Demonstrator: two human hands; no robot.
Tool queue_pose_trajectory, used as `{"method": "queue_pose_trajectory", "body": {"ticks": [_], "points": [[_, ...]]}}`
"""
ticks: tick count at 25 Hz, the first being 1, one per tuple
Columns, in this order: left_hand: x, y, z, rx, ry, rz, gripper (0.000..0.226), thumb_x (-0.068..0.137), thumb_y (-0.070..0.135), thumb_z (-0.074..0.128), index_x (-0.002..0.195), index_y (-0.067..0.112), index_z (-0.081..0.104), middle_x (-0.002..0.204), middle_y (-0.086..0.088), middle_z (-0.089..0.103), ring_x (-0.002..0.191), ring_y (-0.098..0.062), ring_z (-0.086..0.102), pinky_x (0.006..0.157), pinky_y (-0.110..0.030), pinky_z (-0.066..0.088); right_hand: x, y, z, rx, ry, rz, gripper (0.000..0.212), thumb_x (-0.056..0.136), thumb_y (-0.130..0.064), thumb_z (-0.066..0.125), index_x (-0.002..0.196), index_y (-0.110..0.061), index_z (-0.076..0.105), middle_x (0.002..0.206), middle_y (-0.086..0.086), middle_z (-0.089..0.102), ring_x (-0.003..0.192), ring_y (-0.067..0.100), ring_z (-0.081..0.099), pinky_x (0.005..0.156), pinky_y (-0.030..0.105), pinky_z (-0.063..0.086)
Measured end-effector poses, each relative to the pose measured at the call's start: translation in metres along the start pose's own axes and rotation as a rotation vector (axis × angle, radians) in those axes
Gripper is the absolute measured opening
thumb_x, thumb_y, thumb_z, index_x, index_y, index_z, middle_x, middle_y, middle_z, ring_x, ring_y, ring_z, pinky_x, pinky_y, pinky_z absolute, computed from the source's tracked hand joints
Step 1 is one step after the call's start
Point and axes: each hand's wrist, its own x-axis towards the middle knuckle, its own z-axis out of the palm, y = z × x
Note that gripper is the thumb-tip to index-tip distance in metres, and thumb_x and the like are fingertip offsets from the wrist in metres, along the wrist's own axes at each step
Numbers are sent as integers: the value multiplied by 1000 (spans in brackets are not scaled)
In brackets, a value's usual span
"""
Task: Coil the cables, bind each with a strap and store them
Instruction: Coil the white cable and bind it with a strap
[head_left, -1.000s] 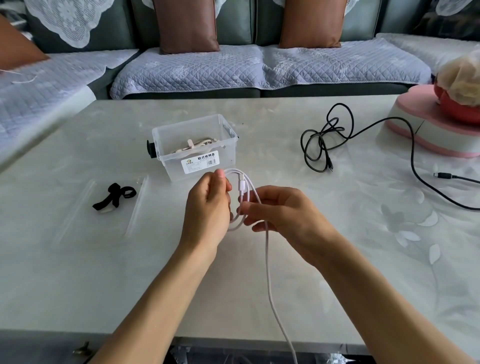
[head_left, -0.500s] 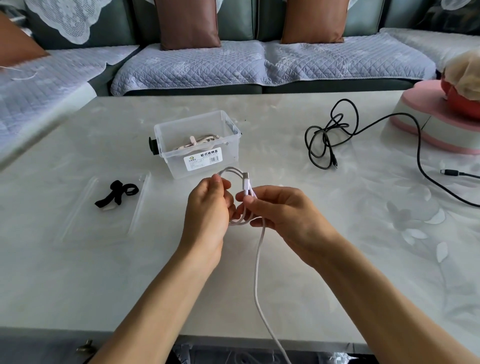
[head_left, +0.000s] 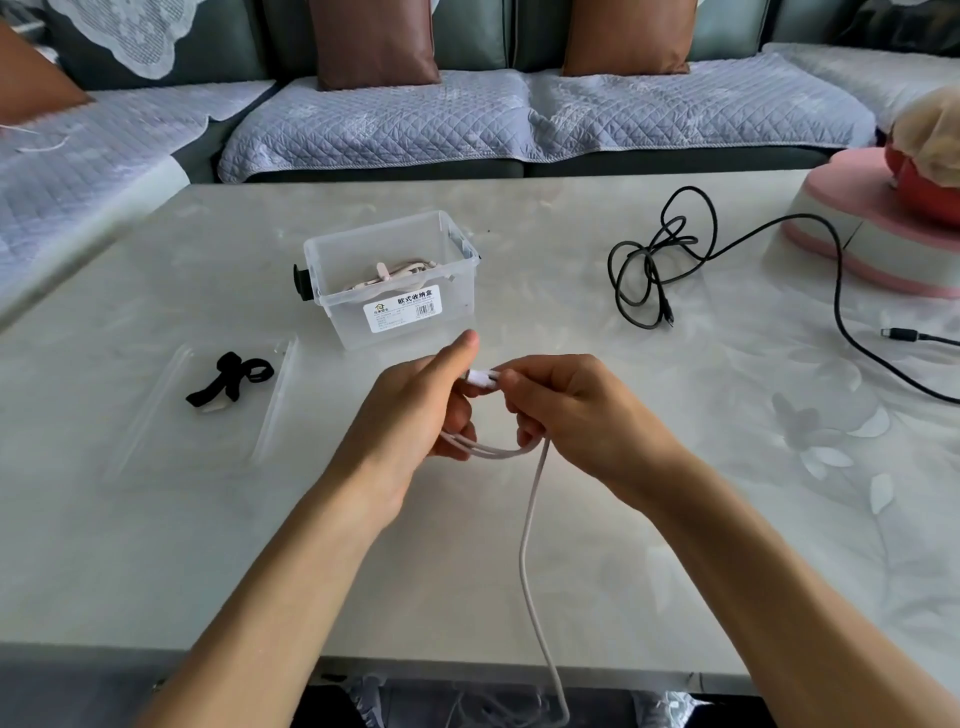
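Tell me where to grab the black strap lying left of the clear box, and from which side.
Judging by its pose, take the black strap at its narrow crossing point, coming straight down from above with the left hand. It lies flat on the table, so a thumb and finger pinch there should lift both loops together. The clear box stands apart, so nothing blocks that approach.

Quick headcount: two hands, the left hand (head_left: 410, 410) and the right hand (head_left: 576, 410). Three cables total: one white cable (head_left: 527, 545), one black cable (head_left: 649, 270) loose on the desk (head_left: 156, 545), and one pinkish cable (head_left: 395, 273) already in the box. One clear storage box (head_left: 395, 312), one black strap (head_left: 231, 382), and one clear lid (head_left: 156, 415) under it. Two brown cushions (head_left: 374, 41) straight ahead on the sofa.
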Motion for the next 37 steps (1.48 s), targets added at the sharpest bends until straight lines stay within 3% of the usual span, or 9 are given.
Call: {"method": "queue_pose_trajectory", "body": {"ticks": [5, 10, 13, 17, 21, 24, 30, 34, 37], "points": [[4, -6, 0, 343, 53, 191, 44, 102, 37, 44, 65, 15, 51, 44, 7, 44, 48, -17, 47, 53, -31, 43, -1, 2, 2, -32, 33, -2, 22, 98, -17, 55, 98, -6, 74, 69, -3, 56, 60, 9, 55, 64, 22, 48], [12, -4, 3, 76, 286, 88, 42, 102, 27, 38, 60, 19, 42, 41, 11, 32, 37, -11, 38, 49, -24, 34, -4, 4, 3, 423, -119, 159, 17, 95, -13, 58, 98, -2, 70, 81, 8, 66, 81, 19, 66, 80, 29, 55], [10, -1, 5, -75, 232, -6, 37, 97, 19, 40, 60, 16, 38, 43, 8, 30, 39, -14, 32, 49, -25, 32, -4, 1, 0, 545, -103, 206, 18, 96, -10, 54, 97, 0, 69, 79, 12, 68, 80, 23, 68, 78, 31, 57], [-4, -1, 13, 19, 90, 115, 39, 102, 24, 45, 69, 10, 59, 47, 1, 47, 50, -16, 52, 55, -33, 54, 1, 0, -4, 739, 145, 173, 19, 97, -6, 52, 101, 6, 67, 69, 7, 58, 63, 19, 66, 66, 31, 59], [-11, 6, 10, 196, 8, 203, 48, 99, 50, 42, 77, 14, 66, 50, -2, 57, 52, -15, 60, 56, -27, 54, 2, -2, -3, 486, 203, 59, 17, 95, -9, 58, 95, 0, 73, 69, 7, 61, 54, 17, 52, 59, 29, 50], [-6, 4, 9, 402, -17, 331, 45, 100, 45, 45, 68, 14, 50, 47, 1, 49, 47, -16, 47, 52, -28, 39, 1, -5, 0, 330, 149, 23, 16, 94, -12, 61, 98, -2, 74, 74, 8, 67, 58, 18, 57, 64, 29, 51], [12, -4, 13, 13, 242, 202, 46, 104, 38, 40, 61, 19, 38, 48, 8, 35, 45, -13, 35, 51, -26, 31, -7, 1, 5, 469, -146, 104, 15, 94, -15, 60, 94, -6, 71, 95, 14, 74, 95, 29, 70, 87, 35, 50], [4, -6, 14, 88, 263, 210, 46, 104, 38, 37, 64, 16, 39, 49, 8, 39, 51, -18, 40, 54, -28, 33, -8, 0, 9, 416, -148, 82, 11, 94, -13, 59, 93, -8, 69, 95, 13, 73, 93, 23, 69, 88, 37, 48], [-2, -3, 10, 101, 240, 224, 41, 104, 33, 40, 69, 11, 45, 48, 6, 46, 50, -18, 41, 55, -31, 35, -6, -5, 8, 530, -127, 129, 14, 97, -10, 51, 90, -5, 62, 79, 9, 70, 86, 26, 66, 88, 39, 51]]}}
